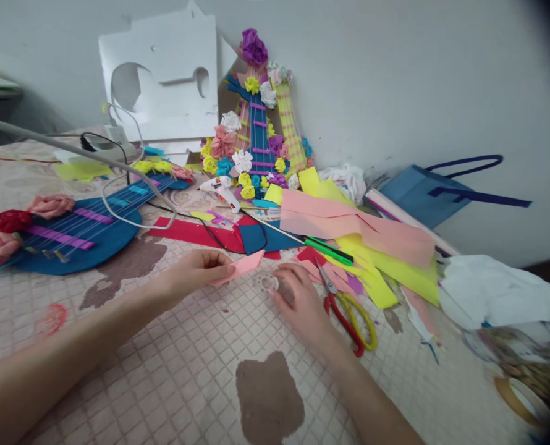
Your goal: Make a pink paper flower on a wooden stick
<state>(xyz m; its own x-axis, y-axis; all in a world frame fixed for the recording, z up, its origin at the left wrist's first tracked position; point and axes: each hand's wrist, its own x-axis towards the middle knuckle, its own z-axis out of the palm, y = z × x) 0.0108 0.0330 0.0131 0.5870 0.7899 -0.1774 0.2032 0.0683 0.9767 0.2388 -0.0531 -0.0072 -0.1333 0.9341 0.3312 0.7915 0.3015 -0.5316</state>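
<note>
A folded strip of pale pink paper [247,266] is pinched between the thumb and fingers of the left hand [205,269], above the quilted, pale tablecloth [177,371]. By the right hand [303,300], the edge of a small, clear, ring-shaped piece of plastic [260,283] is met by curved fingers; whether it is gripped or merely touched cannot be told.

Much appears to be finished already: a flat, blue, guitar-shaped piece with purple bars [117,228] is strung and trimmed with paper flowers, and an upright blue neck with purple bars [259,133] is ringed with coloured blooms. The held strip is creased but not yet shaped into a flower. Pink sheeting [321,213] and yellow sheeting [384,290] are left loose beside the metal scissors with red and yellow handles [333,289].

At the right, a blue bag with dark blue handles [409,194] is tipped over, its contents hidden. Below a crumpled white bag [497,290], brownish contents are glimpsed in a clear container [520,352], too blurred to be identified.
</note>
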